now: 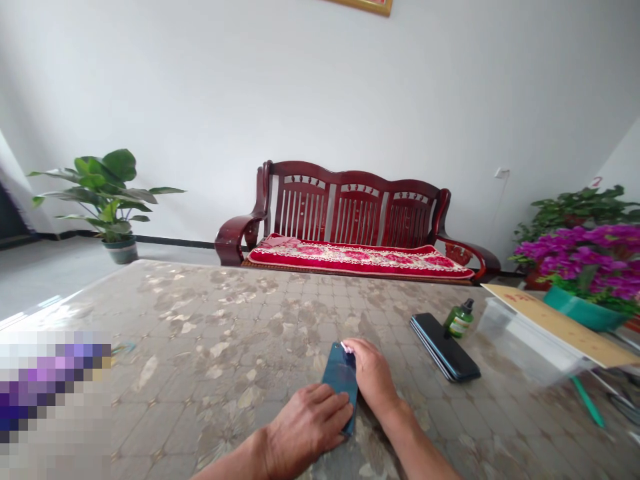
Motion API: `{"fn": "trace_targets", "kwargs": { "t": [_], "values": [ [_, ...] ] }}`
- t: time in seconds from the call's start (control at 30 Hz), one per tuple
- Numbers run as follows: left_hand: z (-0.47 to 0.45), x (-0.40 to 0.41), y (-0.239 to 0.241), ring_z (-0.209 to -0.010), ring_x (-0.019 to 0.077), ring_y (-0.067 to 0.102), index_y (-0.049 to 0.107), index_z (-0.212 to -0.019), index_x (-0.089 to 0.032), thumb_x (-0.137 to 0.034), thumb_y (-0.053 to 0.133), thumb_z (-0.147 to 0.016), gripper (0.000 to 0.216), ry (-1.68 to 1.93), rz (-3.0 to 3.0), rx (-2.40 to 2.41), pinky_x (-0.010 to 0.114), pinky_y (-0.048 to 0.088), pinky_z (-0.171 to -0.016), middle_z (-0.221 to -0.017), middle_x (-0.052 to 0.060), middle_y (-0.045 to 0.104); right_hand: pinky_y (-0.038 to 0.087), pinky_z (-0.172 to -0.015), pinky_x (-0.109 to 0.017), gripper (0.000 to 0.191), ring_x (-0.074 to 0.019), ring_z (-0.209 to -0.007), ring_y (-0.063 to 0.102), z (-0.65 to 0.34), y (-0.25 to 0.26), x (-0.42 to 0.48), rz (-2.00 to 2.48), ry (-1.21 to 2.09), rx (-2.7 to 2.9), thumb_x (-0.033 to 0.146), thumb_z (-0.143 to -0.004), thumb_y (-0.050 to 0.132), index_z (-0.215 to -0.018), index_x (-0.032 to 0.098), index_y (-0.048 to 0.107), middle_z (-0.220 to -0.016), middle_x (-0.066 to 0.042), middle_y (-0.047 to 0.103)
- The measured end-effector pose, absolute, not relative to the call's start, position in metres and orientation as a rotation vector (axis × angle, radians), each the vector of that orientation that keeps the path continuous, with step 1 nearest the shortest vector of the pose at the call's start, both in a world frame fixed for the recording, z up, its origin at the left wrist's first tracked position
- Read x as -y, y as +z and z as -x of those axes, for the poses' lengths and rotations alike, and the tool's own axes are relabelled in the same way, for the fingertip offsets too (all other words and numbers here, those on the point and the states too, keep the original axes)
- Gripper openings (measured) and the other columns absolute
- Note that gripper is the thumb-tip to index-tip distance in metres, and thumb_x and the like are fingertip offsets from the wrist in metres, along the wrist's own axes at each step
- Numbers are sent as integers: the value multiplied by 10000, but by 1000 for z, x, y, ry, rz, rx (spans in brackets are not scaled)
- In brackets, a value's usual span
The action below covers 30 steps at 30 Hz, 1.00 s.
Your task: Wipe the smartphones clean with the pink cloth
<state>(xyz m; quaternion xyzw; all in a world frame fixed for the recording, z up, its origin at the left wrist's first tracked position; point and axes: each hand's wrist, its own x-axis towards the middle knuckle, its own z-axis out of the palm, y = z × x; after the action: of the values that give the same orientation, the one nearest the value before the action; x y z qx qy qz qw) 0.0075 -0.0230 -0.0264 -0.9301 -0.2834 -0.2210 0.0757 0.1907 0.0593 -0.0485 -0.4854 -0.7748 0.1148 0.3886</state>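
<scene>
A dark blue phone (338, 380) lies on the patterned tabletop in front of me. My left hand (313, 417) rests over its lower part, with the fingers wrapped across the surface and holding it down. At the upper right corner, my right hand (369, 373) is closed, its fingertips pressed against the phone near the camera area. A small whitish bit (346, 348) shows at those fingertips, perhaps cloth or tissue; I cannot tell which. The right palm and most of what it pinches are hidden.
To the right lie stacked dark phones (445, 348), a green bottle (459, 319), and a clear plastic box (530, 347) under a tan board (560, 323). Purple flowers in a teal pot (583, 308) and a green pen-like stick (587, 401) are farther right. A wooden bench (355, 207) stands beyond the table.
</scene>
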Motion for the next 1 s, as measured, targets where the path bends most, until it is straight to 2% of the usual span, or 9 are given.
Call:
{"fn": "trace_targets", "kwargs": {
  "t": [0.3,0.87,1.0],
  "values": [
    [-13,25,-26,-842,189,589,536,-1142,-202,-309,494,-996,185,-587,2847,887,300,491,-785,-1001,45,641,479,-937,-325,388,-203,-1021,632,-192,-42,-58,1232,265,2068,92,-861,381,-1038,197,710,-1064,-63,711],
    [-18,21,-32,-861,195,578,555,-1084,-207,-358,528,-986,182,-638,2861,891,315,480,-813,-989,38,632,489,-915,-318,377,-196,-991,638,-191,-41,-62,1190,230,2116,89,-855,406,-1033,212,715,-1053,-56,713],
    [-19,19,-35,-852,188,576,566,-1000,-208,-361,553,-975,155,-660,2878,898,304,472,-804,-958,25,628,488,-934,-327,395,-195,-1020,636,-189,-43,-63,1180,208,2137,78,-864,392,-1055,214,710,-1075,-58,708]
  ]
}}
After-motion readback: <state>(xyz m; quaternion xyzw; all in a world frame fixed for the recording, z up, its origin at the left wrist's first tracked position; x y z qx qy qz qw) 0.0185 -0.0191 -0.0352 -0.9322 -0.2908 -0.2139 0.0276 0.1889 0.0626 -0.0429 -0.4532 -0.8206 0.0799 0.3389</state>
